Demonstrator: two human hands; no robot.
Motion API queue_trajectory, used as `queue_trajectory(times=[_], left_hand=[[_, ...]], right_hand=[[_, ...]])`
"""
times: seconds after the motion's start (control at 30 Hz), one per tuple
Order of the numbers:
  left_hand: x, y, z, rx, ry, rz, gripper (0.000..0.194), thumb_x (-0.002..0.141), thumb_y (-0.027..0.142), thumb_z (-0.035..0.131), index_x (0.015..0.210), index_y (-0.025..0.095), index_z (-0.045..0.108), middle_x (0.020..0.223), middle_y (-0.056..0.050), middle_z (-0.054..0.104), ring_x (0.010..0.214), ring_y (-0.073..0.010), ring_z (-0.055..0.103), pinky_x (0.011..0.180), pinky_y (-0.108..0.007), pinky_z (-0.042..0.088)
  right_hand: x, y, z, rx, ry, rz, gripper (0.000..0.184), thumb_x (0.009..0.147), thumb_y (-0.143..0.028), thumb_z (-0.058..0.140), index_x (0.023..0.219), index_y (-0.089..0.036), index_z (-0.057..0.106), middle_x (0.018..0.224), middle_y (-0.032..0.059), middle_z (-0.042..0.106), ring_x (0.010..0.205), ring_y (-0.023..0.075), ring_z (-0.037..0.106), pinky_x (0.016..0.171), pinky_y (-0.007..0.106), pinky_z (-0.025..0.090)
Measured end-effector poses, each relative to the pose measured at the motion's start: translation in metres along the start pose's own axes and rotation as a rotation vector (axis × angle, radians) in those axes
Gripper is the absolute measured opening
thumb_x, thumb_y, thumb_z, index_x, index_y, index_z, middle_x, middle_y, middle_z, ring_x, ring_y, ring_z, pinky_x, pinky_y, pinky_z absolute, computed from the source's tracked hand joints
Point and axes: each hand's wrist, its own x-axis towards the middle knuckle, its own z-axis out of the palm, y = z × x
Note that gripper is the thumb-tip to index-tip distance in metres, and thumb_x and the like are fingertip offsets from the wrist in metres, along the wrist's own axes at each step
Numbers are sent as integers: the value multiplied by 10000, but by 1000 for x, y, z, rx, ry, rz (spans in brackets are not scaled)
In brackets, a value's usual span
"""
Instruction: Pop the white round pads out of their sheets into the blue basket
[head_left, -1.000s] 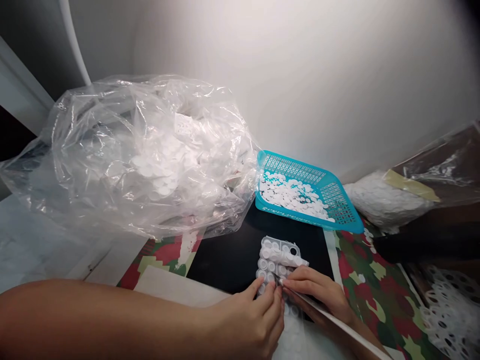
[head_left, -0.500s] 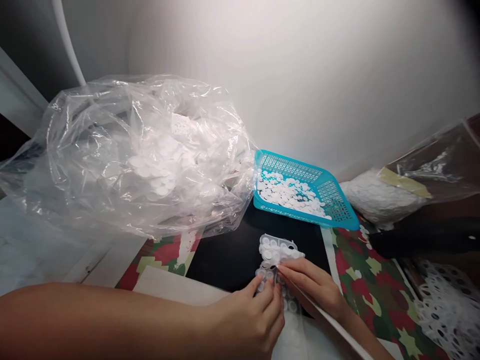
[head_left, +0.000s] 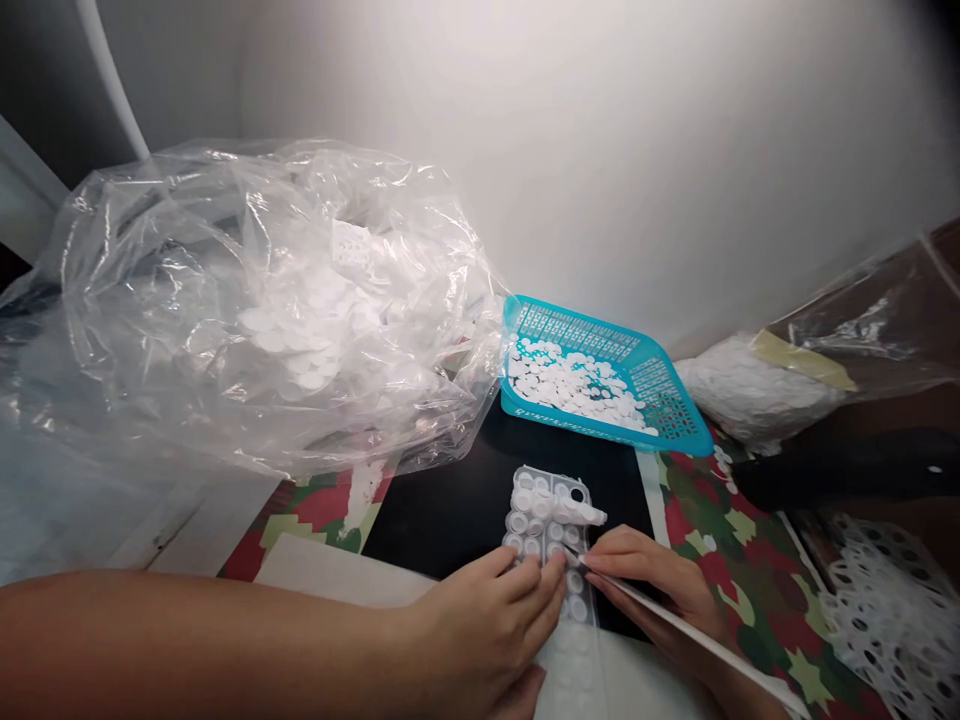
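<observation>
A clear plastic sheet of round cups (head_left: 576, 608) lies over a black mat (head_left: 450, 510). Bent fingertips of my left hand (head_left: 499, 615) press on its left side and hold it. A folded strip of white rings (head_left: 574, 510) rests across the upper part of the sheet. My right hand (head_left: 660, 575), just right of the sheet, is closed around a long white tool (head_left: 697, 632) with a thin pointed tip. That tip reaches the cups beside my left fingertips. The tool's exact kind cannot be made out.
Behind the mat stands a blue slotted basket (head_left: 600, 432) with many small white discs. A large clear bag (head_left: 360, 400) of white pieces fills the left. Farther right are another filled bag (head_left: 765, 385), a dark object (head_left: 847, 470) and a heap of white ring scraps (head_left: 885, 610).
My right hand has drawn back to the right and slightly down from the strip of white rings, baring more of the sheet and the tool's tip. The view has shifted slightly.
</observation>
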Motion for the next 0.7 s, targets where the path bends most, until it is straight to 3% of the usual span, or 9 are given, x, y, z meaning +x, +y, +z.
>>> queue_trajectory(times=[0.43,0.7], left_hand=[[0,-1,-2,-5,-2,9,543,898,355,355,1296,-5,441,1403,-193,405,1106,-251,480,935,-346,351],[1,-1,-1,-6,3,5,532,892,356,363,1280,5,460,1391,-197,417,1092,-256,491,927,-359,351]], right_hand=[[2,2,3,-140,-20,-61,295,826,-62,581,1085,-184,653,893,83,688,773,171,657,667,262,569],[8,4,6,-303,29,-133,348,875,-89,510,1198,-186,599,981,103,684,883,204,654,751,325,561]])
